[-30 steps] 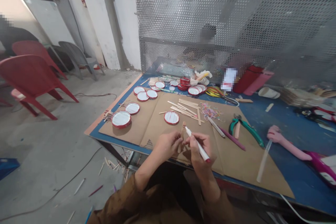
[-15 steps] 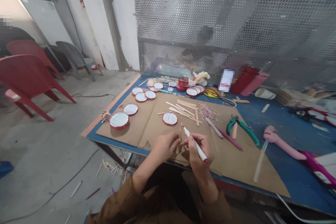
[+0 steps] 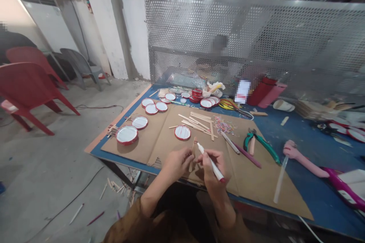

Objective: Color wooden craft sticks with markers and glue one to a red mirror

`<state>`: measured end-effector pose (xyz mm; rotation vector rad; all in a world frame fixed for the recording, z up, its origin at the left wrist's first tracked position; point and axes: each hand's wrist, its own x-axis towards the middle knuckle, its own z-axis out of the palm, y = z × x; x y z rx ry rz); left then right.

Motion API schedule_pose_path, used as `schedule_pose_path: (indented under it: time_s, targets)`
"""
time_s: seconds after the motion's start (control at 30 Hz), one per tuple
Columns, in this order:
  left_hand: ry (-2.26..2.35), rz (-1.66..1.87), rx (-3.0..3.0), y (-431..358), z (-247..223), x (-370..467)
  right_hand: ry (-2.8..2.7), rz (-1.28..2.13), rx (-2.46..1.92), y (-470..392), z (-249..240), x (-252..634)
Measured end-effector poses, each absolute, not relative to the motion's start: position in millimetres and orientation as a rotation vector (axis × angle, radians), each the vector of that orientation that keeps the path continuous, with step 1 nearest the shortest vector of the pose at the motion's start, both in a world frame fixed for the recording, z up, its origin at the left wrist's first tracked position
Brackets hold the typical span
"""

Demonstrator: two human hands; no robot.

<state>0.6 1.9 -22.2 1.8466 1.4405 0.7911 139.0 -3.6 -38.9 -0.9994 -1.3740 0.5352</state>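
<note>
My left hand (image 3: pixel 177 163) is closed round a wooden craft stick (image 3: pixel 192 159), held upright over the cardboard (image 3: pixel 165 125). A small red mark shows near the stick's top. My right hand (image 3: pixel 215 165) grips a white marker (image 3: pixel 211 162) with a red end, its tip at or very close to the stick's upper part; whether it touches, I cannot tell. Just beyond my hands lies a red-rimmed white disc (image 3: pixel 182 132). Several loose craft sticks (image 3: pixel 196 122) are spread behind it, beside a tangle of coloured rubber bands (image 3: pixel 224 125).
More red-rimmed discs (image 3: pixel 127 134) lie at left and along the back. To the right are a grey pen (image 3: pixel 230 142), a purple pen (image 3: pixel 251 157), green-handled pliers (image 3: pixel 266 146) and a pink-and-purple glue gun (image 3: pixel 309 165) with a clear glue stick (image 3: pixel 281 178). A perforated metal panel (image 3: pixel 182 19) stands behind.
The camera view has shifted slightly, so the table sits a little lower and further left. Both hands keep their hold, with the marker tip still by the stick's top.
</note>
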Motion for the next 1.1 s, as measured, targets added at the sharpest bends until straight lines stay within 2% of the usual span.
schedule_pose_path:
  time_s: [1.1]
  targets:
    - [1.465,0.806,1.851,1.6,-24.5,2.0,-1.346,0.514,-0.998,-3.5,-38.2,137.8]
